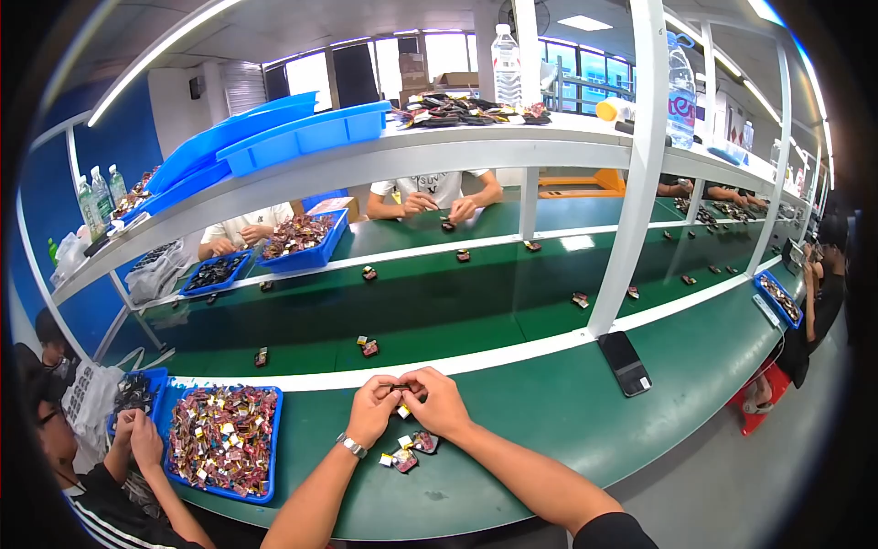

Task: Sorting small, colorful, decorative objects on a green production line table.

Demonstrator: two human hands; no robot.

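My left hand (373,410) and my right hand (439,403) meet over the green worktop (521,430), fingers closed. Between their fingertips they hold a small dark electronic part (400,388), mostly covered by the fingers. A small white-and-yellow piece (403,412) shows just below the fingers; whether it belongs to the held part I cannot tell. Nearer me, beside my left wrist, lie a few small dark-red assemblies (403,460) with white-and-yellow pieces. To my left, a blue tray (277,439) is heaped with similar assemblies.
Beyond a white rail (311,381), scattered assemblies lie on a green conveyor belt (430,311). A black phone (625,363) rests by a white shelf post (627,183). At left, a co-worker's hands (137,439) are near another blue tray. More people sit across the belt.
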